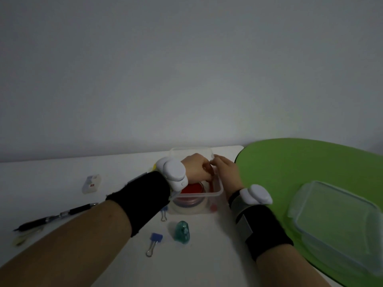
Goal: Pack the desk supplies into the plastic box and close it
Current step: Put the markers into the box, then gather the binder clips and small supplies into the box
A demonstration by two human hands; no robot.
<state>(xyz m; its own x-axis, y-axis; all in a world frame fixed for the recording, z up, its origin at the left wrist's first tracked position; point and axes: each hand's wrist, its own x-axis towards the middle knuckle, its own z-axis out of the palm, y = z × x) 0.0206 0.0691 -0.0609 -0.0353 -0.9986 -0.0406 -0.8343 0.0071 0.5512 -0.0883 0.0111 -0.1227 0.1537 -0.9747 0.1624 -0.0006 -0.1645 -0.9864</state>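
Observation:
The clear plastic box (215,192) stands on the white desk with a round red item (191,188) inside. My left hand (195,168) reaches down into the box with its fingers curled; whatever they grip is hidden. My right hand (227,172) lies along the box's right rim, fingertips meeting the left hand's at the far corner. On the desk in front lie two blue binder clips (154,243) (164,214), a teal dispenser (182,232), a black pen (58,215) and a white eraser (91,183). The clear lid (335,222) rests to the right.
The lid lies on a green curved surface (300,162) that borders the desk on the right. A pale yellow item (22,239) sits near the pen's tip at the left. A grey wall rises right behind the desk. The light is dim.

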